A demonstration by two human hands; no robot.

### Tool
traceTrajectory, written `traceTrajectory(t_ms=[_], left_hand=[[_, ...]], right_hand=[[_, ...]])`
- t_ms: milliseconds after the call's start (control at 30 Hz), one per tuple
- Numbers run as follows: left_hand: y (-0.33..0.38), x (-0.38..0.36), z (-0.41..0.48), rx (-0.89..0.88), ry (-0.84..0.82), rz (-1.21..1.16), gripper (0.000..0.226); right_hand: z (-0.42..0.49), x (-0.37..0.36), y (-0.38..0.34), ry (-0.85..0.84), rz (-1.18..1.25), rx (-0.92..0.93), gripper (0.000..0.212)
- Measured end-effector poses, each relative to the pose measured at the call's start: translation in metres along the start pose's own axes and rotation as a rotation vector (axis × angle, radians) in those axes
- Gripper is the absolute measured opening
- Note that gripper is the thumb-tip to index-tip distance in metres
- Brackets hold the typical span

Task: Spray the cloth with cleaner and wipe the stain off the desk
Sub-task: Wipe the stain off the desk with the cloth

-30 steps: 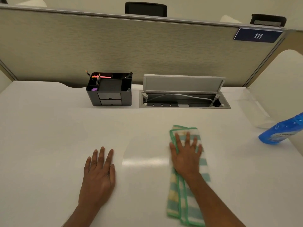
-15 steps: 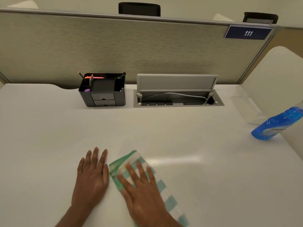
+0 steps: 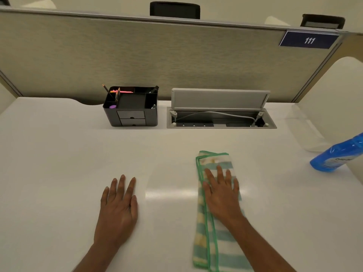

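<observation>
White desk surface: my right hand presses flat, fingers spread, on the folded green-striped cloth (nothing gripped); left hand rests open alongside.

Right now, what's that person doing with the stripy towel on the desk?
The person is wiping the white desk. The right hand presses flat on a folded green-edged striped cloth, while the left hand rests flat on the bare desk beside it. The blue cleaner bottle lies off to the right, untouched. No stain shows on the desk around the cloth.
</observation>
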State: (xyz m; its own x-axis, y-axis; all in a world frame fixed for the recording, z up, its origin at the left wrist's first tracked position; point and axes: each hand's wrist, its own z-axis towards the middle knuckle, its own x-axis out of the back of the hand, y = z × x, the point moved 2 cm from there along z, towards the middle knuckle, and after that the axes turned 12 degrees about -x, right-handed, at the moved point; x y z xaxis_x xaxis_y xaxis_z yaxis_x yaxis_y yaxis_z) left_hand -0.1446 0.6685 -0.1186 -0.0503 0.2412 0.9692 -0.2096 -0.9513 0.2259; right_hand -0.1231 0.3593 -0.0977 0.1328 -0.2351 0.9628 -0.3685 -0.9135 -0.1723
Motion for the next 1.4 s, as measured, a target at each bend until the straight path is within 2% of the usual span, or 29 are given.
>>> traceTrajectory(t_ms=[67,200,400,567,667,833,1000,1100,1167,1300,1400], left_hand=[[0.0,0.0,0.001,0.0,-0.001,0.002,0.061],[0.0,0.0,0.001,-0.006,-0.003,0.007,0.06],[-0.001,-0.002,0.0,-0.008,-0.008,0.012,0.06],[0.0,-0.001,0.001,0.0,-0.012,0.034,0.06],[0.0,-0.001,0.001,-0.012,-0.009,0.051,0.06],[-0.003,-0.004,0.002,-0.02,-0.008,0.085,0.059],[-0.005,-0.006,0.0,-0.079,0.009,0.113,0.059],[-0.005,-0.006,0.001,-0.048,0.015,0.091,0.059],[-0.004,-0.005,0.001,-0.029,0.015,0.07,0.06],[-0.003,-0.005,0.0,-0.016,0.01,0.023,0.06],[-0.002,-0.003,0.0,-0.006,0.012,0.007,0.06]], right_hand=[[-0.04,-0.01,0.019,0.093,0.025,-0.026,0.075],[-0.092,-0.033,0.038,0.202,0.077,-0.062,0.057],[-0.055,-0.023,0.013,0.254,0.06,-0.094,0.06],[0.001,-0.022,-0.043,0.241,0.075,-0.147,0.061],[0.012,-0.026,-0.088,0.193,0.113,-0.089,0.064],[-0.013,-0.037,-0.148,0.145,0.154,0.128,0.062],[-0.043,-0.043,-0.17,0.123,0.164,0.247,0.061],[-0.028,-0.039,-0.157,0.16,0.144,0.277,0.055],[-0.006,-0.035,-0.134,0.188,0.134,0.224,0.052],[0.048,-0.018,-0.045,0.268,0.076,-0.029,0.051],[0.054,-0.002,0.039,0.279,0.055,-0.246,0.054]])
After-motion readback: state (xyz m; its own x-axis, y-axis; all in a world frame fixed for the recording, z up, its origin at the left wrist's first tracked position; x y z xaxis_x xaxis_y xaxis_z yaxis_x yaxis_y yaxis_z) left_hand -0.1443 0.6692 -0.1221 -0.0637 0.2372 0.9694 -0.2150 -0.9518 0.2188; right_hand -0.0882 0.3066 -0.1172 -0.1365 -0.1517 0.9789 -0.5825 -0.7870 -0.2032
